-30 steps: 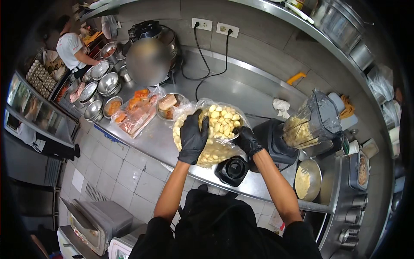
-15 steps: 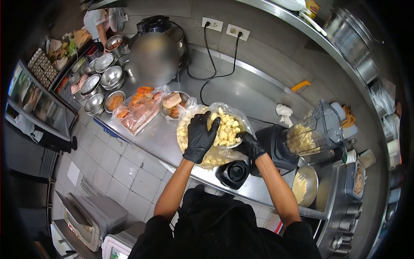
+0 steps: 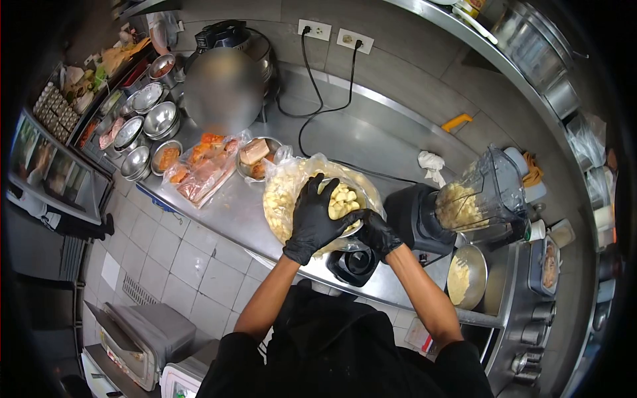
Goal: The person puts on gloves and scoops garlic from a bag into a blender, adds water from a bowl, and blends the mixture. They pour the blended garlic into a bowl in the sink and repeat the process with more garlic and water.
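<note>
Pale yellow cloves fill a metal bowl (image 3: 356, 229) that sits over a large clear plastic bag (image 3: 277, 199) of the same cloves. My left hand (image 3: 312, 219), in a black glove, lies over the cloves at the bowl's left side with its fingers spread. At the bowl's right rim my right hand (image 3: 375, 232), also black-gloved, has its fingers curled on the edge. A blender jug (image 3: 474, 196) with pale chopped pieces lies tilted to the right, beside its black base (image 3: 415, 215). Below the bowl is a round black appliance part (image 3: 355, 264).
Bagged orange and pink meat (image 3: 207, 169), a bowl with a pale block (image 3: 255, 154) and stacked metal bowls (image 3: 161, 121) stand left. A bowl of yellow mash (image 3: 467, 278) is at right. Black cords (image 3: 323, 109) cross the steel counter (image 3: 358, 126).
My left hand has moved down over the cloves, and my right hand has come closer to it across the bowl's rim. The view has shifted slightly; the person at the upper left is out of sight.
</note>
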`<action>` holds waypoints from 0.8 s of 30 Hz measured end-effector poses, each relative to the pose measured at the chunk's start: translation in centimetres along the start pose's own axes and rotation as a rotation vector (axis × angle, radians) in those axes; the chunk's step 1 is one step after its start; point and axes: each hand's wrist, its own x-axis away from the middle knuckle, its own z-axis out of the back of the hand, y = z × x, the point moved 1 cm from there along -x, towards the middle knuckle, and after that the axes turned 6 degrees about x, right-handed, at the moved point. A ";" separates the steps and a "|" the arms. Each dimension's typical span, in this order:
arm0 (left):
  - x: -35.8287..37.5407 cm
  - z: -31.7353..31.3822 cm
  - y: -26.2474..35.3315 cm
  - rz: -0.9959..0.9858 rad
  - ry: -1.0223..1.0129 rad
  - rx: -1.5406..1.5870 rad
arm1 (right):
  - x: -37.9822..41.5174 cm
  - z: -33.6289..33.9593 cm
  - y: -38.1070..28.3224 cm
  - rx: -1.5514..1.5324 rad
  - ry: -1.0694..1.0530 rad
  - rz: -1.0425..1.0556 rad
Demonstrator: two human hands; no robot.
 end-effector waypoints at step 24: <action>-14.4 -9.4 32.3 -0.629 0.303 0.314 | 29.4 7.8 -28.2 0.431 0.633 0.676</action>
